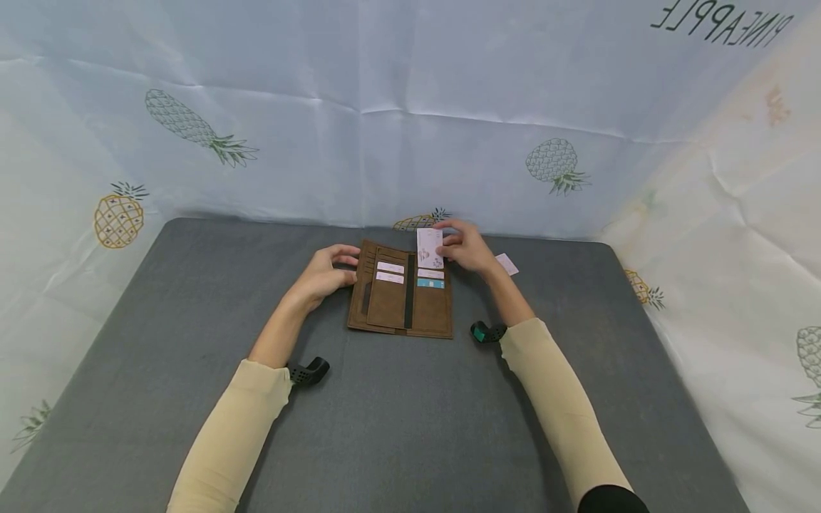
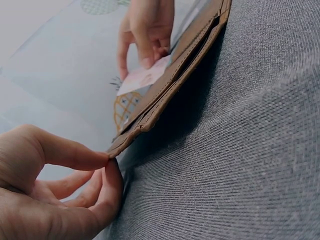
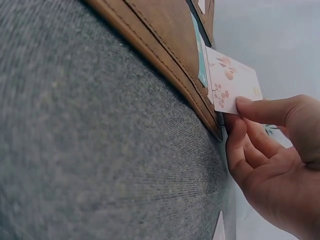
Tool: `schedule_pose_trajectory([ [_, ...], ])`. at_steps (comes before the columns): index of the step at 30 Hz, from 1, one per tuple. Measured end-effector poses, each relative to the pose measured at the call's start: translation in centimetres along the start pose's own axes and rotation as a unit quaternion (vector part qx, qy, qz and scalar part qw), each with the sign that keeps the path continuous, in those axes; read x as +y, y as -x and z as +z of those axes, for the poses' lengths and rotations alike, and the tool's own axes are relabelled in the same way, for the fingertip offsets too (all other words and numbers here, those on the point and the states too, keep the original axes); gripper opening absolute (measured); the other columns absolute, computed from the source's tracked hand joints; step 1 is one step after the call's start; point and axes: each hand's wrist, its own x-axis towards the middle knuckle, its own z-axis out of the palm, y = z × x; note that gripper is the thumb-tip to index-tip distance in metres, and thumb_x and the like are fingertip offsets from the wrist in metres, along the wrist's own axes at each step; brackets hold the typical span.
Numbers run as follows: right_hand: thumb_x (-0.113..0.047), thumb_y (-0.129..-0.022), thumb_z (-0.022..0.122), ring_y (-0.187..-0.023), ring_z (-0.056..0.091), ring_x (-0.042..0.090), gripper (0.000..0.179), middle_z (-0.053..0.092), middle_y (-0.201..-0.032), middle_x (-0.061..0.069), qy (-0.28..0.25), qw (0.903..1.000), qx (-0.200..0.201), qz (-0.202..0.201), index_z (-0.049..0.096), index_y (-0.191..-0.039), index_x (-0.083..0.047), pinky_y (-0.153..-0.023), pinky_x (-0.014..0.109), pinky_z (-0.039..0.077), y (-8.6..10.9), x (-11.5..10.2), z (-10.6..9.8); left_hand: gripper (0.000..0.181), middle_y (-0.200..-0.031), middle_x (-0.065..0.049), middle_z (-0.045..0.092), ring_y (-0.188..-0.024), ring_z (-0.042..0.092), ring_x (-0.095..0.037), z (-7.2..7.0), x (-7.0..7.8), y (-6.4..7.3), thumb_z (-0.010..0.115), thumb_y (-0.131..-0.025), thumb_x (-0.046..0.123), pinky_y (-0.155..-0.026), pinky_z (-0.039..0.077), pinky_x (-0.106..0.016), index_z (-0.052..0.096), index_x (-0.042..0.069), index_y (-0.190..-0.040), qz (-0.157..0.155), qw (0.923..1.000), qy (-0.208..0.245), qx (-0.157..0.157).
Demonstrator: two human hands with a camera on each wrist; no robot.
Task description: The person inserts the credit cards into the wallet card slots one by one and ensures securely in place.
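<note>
A brown wallet [image 1: 388, 310] lies unfolded on the grey table, with card slots on both halves. My left hand [image 1: 327, 273] pinches its left edge between thumb and fingers, as the left wrist view shows. At the top of the right half, my right hand [image 1: 467, 246] holds a pale pink card [image 1: 429, 248] with a floral print by its right edge. The card's lower edge is at the uppermost slot; whether it is inside cannot be told. Below it, another pink card [image 1: 430, 273] and a blue card [image 1: 430, 283] show in slots. Two pale cards [image 1: 390, 278] sit in the left half.
Another pinkish card [image 1: 507, 264] lies on the grey tabletop [image 1: 398, 427] to the right of my right hand. A white curtain [image 1: 385, 164] with pineapple prints hangs behind the table and along its sides. Black wrist devices [image 1: 309, 371] are on both forearms.
</note>
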Motion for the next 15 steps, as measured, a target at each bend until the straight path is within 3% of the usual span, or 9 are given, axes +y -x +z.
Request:
schedule_pose_trajectory([
  [10, 0.004, -0.101, 0.07, -0.072, 0.062, 0.009, 0.051, 0.07, -0.09, 0.01, -0.006, 0.9996, -0.015, 0.022, 0.054, -0.15, 0.004, -0.068, 0.024, 0.046, 0.17, 0.31, -0.1, 0.066, -0.151, -0.029, 0.051, -0.128, 0.065, -0.044, 0.05, 0.12, -0.13, 0.058, -0.098, -0.012, -0.091, 0.054, -0.033, 0.046, 0.003, -0.161, -0.002, 1.0, -0.001, 0.001],
  [15, 0.0, -0.102, 0.071, -0.088, 0.07, 0.02, 0.052, 0.072, -0.102, 0.017, 0.016, 0.9991, -0.027, 0.03, 0.054, -0.151, 0.003, -0.073, 0.026, 0.047, 0.23, 0.31, -0.3, 0.066, -0.151, -0.029, 0.051, -0.126, 0.065, -0.043, 0.07, 0.24, -0.11, 0.059, -0.099, -0.012, -0.09, 0.054, -0.032, 0.046, 0.002, -0.161, -0.002, 1.0, -0.003, 0.001],
])
